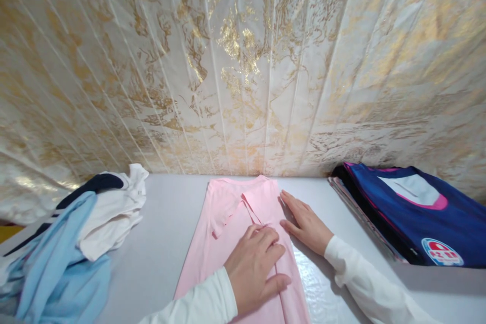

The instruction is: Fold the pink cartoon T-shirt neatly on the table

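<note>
A pink shirt (pixel 212 263) lies on the table in front of me, its sides and sleeves folded inward into a long strip. My left hand (pixel 258 266) rests on the middle of it, fingers loosely bent and apart, near the end of a folded-in sleeve. Along the shirt's right edge lies my right hand (pixel 307 223), its fingers stretched out and touching the cloth. Neither hand grips the fabric. The lower end of the shirt runs out of view at the bottom.
On the left is a loose heap of clothes, with a light blue garment (pixel 56 268), a white one (pixel 114 217) and dark striped cloth. A stack of folded clothes topped by a navy shirt (pixel 410 223) sits at right. A gold-patterned curtain (pixel 243 86) hangs behind the pale table (pixel 159 223).
</note>
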Tool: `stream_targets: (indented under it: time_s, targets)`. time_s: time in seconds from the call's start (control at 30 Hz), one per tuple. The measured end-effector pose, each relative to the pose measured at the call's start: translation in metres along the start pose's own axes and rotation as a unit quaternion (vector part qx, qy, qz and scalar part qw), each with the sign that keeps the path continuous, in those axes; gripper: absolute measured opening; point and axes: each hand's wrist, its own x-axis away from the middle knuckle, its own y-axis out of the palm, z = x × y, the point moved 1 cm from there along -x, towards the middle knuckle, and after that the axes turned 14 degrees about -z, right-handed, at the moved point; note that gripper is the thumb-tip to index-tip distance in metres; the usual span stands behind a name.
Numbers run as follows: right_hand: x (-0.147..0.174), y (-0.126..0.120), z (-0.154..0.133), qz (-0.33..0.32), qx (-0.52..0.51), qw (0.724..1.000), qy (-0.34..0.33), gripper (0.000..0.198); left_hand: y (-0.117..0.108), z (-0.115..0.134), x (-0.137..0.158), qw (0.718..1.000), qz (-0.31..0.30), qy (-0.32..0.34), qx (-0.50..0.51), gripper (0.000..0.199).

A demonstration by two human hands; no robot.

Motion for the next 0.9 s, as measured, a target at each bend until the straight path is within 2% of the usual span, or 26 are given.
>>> stream_targets:
  time_s: [0.1, 0.23, 0.37, 0.47, 0.57, 0.73, 0.83, 0.9]
  targets:
    - [0.002, 0.0, 0.001, 0.016, -0.017, 0.999, 0.03, 0.07, -0.001, 0.0, -0.002, 1.0, 0.002, -0.003, 0.008, 0.027]
    - [-0.003, 0.004, -0.005, 0.02, -0.009, 1.0, -0.009, 0.069, -0.003, 0.0, 0.0, 1.0, 0.006, 0.001, 0.003, 0.035]
    - [-0.012, 0.008, -0.007, 0.006, 0.029, 0.999, 0.024, 0.059, -0.004, 0.0, 0.001, 0.999, 0.016, 0.021, 0.032, 0.005]
    - [-0.016, 0.008, -0.005, -0.005, 0.04, 0.998, 0.041, 0.055, -0.004, 0.001, 0.002, 0.995, 0.003, 0.067, 0.077, 0.017]
    - [-0.02, 0.006, -0.003, 0.009, 0.021, 0.998, 0.053, 0.052, -0.001, 0.006, 0.006, 0.988, -0.024, 0.1, 0.115, 0.018]
    - [-0.026, 0.0, -0.005, 0.038, -0.015, 0.998, 0.041, 0.048, 0.005, 0.034, 0.024, 0.979, -0.045, 0.134, 0.146, 0.024]
    - [-0.011, -0.006, -0.019, 0.058, -0.037, 0.998, 0.012, 0.04, 0.003, 0.052, 0.044, 0.978, -0.065, 0.158, 0.115, 0.026]
    - [0.014, -0.011, -0.038, 0.075, -0.058, 0.995, -0.011, 0.035, -0.003, 0.057, 0.06, 0.983, -0.064, 0.141, 0.097, 0.03]
